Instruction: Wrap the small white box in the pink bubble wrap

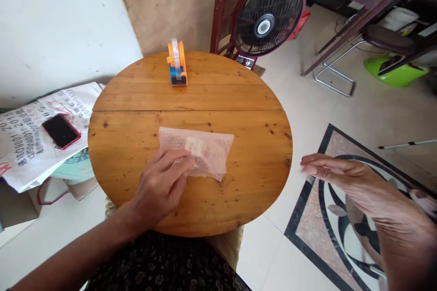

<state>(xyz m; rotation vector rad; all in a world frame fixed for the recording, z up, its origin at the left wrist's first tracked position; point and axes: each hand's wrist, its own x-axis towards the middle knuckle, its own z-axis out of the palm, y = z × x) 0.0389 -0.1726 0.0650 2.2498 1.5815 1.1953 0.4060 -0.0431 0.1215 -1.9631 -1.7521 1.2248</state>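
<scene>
A small parcel wrapped in pinkish bubble wrap (208, 150) lies in the middle of a round wooden table (239, 100), with a pale patch of tape on top. My left hand (160, 186) rests flat on the parcel's near left corner, fingers stretched out and pressing it down. My right hand (336, 173) hovers off the table's right edge, above the floor, fingers extended together and holding nothing I can see. An orange and blue tape dispenser (177, 63) stands at the far side of the table.
A standing fan (268, 16) and a wooden chair stand behind the table. To the left, printed white bags (30, 145) carry a phone in a red case (60, 131). Dark furniture and a green object (396, 70) fill the far right; patterned floor tile lies under my right hand.
</scene>
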